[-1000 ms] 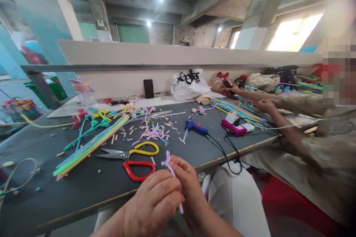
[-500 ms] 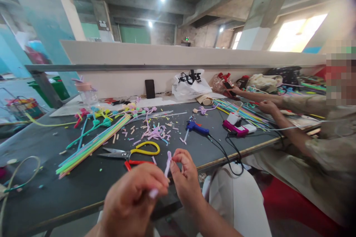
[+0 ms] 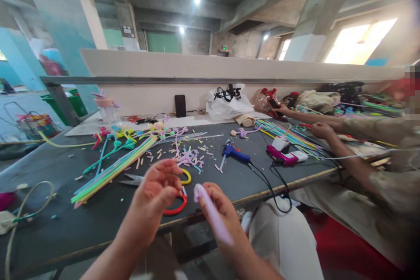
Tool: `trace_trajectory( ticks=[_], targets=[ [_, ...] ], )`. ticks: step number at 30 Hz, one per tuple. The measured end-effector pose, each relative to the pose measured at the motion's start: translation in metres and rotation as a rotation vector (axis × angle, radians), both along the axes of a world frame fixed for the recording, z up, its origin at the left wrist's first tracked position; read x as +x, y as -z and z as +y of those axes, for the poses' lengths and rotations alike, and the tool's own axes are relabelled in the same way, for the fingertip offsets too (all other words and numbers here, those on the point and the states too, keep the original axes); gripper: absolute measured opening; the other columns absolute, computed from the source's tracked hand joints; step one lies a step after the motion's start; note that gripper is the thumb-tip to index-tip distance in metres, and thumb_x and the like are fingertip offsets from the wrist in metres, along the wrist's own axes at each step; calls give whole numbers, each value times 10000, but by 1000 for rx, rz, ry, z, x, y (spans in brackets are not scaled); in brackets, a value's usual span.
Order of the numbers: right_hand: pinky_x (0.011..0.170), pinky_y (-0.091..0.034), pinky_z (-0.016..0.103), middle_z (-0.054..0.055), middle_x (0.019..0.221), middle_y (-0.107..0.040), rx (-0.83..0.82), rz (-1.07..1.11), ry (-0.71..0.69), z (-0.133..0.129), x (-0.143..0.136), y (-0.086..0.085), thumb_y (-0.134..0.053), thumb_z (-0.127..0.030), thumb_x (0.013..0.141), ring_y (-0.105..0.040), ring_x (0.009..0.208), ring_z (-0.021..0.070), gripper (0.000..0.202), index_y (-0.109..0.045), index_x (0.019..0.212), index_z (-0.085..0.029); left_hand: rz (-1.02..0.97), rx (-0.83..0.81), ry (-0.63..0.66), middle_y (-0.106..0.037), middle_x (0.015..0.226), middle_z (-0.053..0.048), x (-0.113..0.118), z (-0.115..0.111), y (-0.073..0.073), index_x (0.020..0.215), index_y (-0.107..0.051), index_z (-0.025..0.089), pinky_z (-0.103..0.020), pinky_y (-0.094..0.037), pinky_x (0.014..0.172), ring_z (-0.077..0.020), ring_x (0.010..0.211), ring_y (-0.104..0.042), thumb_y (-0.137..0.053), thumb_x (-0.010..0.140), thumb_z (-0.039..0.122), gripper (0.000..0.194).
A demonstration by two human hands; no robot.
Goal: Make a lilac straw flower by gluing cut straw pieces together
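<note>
My right hand (image 3: 223, 210) pinches a lavender pipe cleaner (image 3: 215, 218), which is bent over at its top and hangs down across the palm. Beside it, my left hand (image 3: 152, 199) is raised over the table's front part with loosely curled fingers apart, and nothing shows in it. Behind that hand, and partly hidden by it, lie scissors with one red handle (image 3: 179, 206) and one yellow handle (image 3: 187, 176). Short lavender offcuts (image 3: 187, 157) are scattered past the scissors.
A bundle of coloured pipe cleaners (image 3: 114, 170) lies left, near knotted coloured pieces (image 3: 126, 143). A blue glue gun (image 3: 238, 154) with a black cord and a magenta power strip (image 3: 284, 156) are to the right. A co-worker's arms (image 3: 348, 148) reach in with a phone.
My left hand has come away from the pipe cleaner and opened, now lying over the scissors. In my right hand the strip now hangs down across the palm. The view has shifted slightly.
</note>
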State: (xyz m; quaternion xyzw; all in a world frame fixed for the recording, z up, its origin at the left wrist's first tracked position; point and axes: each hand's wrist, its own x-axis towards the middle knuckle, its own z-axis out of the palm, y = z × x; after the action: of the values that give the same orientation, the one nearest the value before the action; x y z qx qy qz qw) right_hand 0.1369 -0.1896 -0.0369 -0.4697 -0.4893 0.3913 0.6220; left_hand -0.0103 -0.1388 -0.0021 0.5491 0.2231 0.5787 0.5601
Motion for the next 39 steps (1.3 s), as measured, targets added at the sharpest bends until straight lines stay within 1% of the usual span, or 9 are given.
trace_trajectory(
  ticks=[4,6,10,15,20,25,32,35,39],
  targets=[
    [712,-380,253,27,819,-517,-17,0,-20,1,1,-1,-611,-319,730,-478,792,168,158,-572,650,-189,448,167,63,-601,953,-64,11,-10,16,1106,-545,208,-282,-485,706,-157,800,-576,-636,731,237,387],
    [705,-385,257,34,820,-530,-36,-2,-66,1,4,-2,-626,-325,715,-485,798,174,175,-568,628,-184,548,293,84,-602,1002,-79,12,-8,15,1058,-582,197,-311,-461,791,-180,893,-565,-616,750,223,311],
    [682,-371,248,12,747,-545,-119,114,-235,3,11,-2,-687,-349,654,-478,736,151,205,-582,623,-176,635,466,176,-638,878,-54,7,1,5,896,-646,184,-286,-450,764,-173,838,-574,-613,747,212,155],
    [614,-316,223,-24,615,-485,-214,297,-328,1,15,-3,-716,-366,614,-414,621,112,263,-549,593,-164,685,269,221,-629,821,-33,6,2,6,838,-634,171,-260,-453,701,-154,754,-580,-616,731,227,123],
    [616,-316,224,-18,648,-484,-226,223,-287,-2,13,-13,-728,-350,588,-417,641,118,261,-551,569,-159,646,74,256,-620,765,-19,10,-3,8,772,-629,154,-233,-439,669,-144,716,-574,-611,712,195,75],
    [616,-343,237,-11,660,-493,-214,156,-283,-3,12,-11,-700,-327,605,-441,646,132,216,-564,551,-169,708,10,228,-579,641,10,10,-6,6,707,-637,147,-208,-404,588,-116,618,-525,-565,699,135,73],
    [631,-358,259,16,689,-533,-74,-192,-72,-4,9,1,-611,-233,665,-478,675,161,132,-583,544,-189,561,-197,249,-550,590,22,13,-5,17,664,-596,136,-210,-386,560,-103,574,-496,-575,663,138,22],
    [642,-353,269,18,671,-596,-99,-389,-89,-6,11,-3,-613,-216,689,-511,654,166,67,-674,664,-205,504,-233,215,-534,597,28,13,-5,16,640,-571,136,-208,-384,563,-94,576,-485,-621,650,184,70],
    [700,-326,288,2,591,-638,-108,-511,-127,-7,15,-8,-647,-255,702,-535,630,167,107,-719,627,-231,421,-328,315,-527,579,40,11,-7,17,675,-554,141,-205,-373,534,-74,515,-475,-668,645,261,169]
  ],
)
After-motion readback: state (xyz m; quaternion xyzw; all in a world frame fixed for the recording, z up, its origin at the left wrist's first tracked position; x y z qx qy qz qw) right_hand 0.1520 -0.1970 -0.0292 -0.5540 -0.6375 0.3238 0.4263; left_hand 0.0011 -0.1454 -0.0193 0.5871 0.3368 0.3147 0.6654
